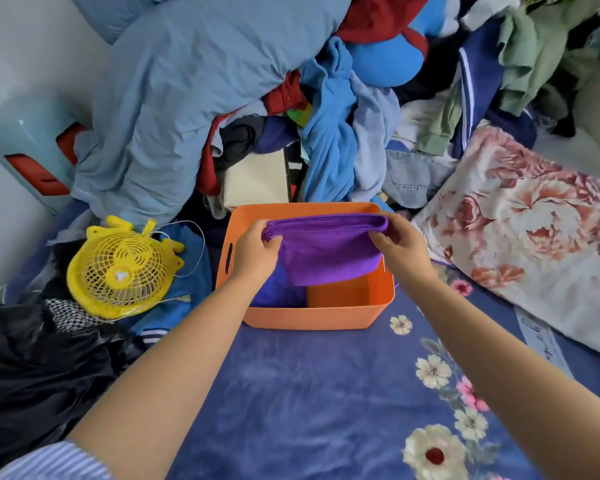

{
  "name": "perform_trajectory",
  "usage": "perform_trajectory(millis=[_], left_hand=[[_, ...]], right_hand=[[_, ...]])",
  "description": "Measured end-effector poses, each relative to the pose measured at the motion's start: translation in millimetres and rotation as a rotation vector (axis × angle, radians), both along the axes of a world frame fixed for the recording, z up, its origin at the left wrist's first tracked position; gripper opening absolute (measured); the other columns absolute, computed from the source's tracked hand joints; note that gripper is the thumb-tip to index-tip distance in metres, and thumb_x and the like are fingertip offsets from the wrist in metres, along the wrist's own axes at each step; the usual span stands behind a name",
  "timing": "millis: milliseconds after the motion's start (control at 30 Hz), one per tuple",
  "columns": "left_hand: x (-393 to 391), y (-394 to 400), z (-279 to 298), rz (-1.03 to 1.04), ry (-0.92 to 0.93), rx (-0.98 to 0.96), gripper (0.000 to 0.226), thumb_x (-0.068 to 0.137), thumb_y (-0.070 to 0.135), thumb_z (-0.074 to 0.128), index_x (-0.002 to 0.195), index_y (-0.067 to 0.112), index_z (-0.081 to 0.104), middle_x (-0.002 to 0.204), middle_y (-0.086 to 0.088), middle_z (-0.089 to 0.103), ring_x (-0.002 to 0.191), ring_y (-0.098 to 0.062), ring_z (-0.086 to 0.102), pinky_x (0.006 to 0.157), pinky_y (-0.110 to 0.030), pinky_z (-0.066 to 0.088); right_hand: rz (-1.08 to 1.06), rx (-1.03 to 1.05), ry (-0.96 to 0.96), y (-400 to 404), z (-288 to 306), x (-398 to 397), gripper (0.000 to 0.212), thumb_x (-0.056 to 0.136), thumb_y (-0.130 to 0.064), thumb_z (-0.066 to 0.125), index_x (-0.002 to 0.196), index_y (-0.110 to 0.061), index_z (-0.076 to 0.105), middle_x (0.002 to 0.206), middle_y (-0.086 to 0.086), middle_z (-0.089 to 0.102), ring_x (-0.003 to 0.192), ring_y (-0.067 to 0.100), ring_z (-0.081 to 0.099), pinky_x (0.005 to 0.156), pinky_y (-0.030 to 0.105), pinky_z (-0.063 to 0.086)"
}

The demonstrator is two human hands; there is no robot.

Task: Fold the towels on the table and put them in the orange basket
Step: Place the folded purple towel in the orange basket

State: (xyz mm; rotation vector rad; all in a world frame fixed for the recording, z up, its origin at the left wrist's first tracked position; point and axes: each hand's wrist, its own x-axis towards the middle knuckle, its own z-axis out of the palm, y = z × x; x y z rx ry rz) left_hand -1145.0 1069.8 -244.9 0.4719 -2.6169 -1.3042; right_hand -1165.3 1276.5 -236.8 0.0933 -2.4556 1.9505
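**Folded purple towel held over the orange basket**

The folded purple towel (326,251) hangs over the orange basket (312,317), its top edge pinched by the left hand (255,252) and the right hand (400,245), each grip clamped on a corner. Another purple towel (278,292) lies inside. The basket sits on a blue floral bedspread (309,393), a yellow fan (122,268) to its left.

Two hands hold a folded purple towel (326,252) over an orange basket (312,315) on a blue floral blanket (309,393): the left hand (255,254) and right hand (400,245) each pinch an upper corner. A blue towel (278,292) lies inside the basket; a yellow fan (120,268) rests just to its left.
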Motion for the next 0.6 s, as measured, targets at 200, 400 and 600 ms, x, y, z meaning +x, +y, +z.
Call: perform_trajectory(millis=[200,400,600], left_hand=[[-80.0,-18.8,-75.8,-0.093,-0.216,0.129,0.022,0.093,0.012,0.048,0.113,0.004,0.052,0.109,-0.014,0.062,0.098,-0.025,0.058,0.082,-0.027,0.045],[-117.8,-10.8,-171.2,-0.174,-0.539,-0.007,0.028,0.095,0.021,0.044,0.112,0.0,0.052,0.116,-0.018,0.059,0.107,-0.032,0.054,0.084,-0.034,0.041],[-152.5,12.7,-242.5,-0.221,-0.743,-0.127,0.038,0.097,0.027,0.04,0.126,0.001,0.045,0.127,-0.016,0.054,0.112,-0.031,0.055,0.088,-0.035,0.044]], right_hand=[[-0.069,0.183,-0.097,-25.6,-72.2,-76.3,0.026,0.089,0.0,0.048,0.113,-0.009,0.055,0.093,0.012,0.057,0.087,0.018,0.049,0.075,0.024,0.034],[-0.054,0.653,-0.509,-32.3,-162.9,-123.1,0.031,0.093,-0.006,0.039,0.121,0.007,0.042,0.124,0.031,0.052,0.115,0.042,0.048,0.088,0.034,0.031],[-0.086,0.785,-0.796,-35.5,-232.2,-154.0,0.035,0.09,0.0,0.039,0.124,0.008,0.045,0.132,0.027,0.047,0.124,0.037,0.045,0.098,0.037,0.039]])
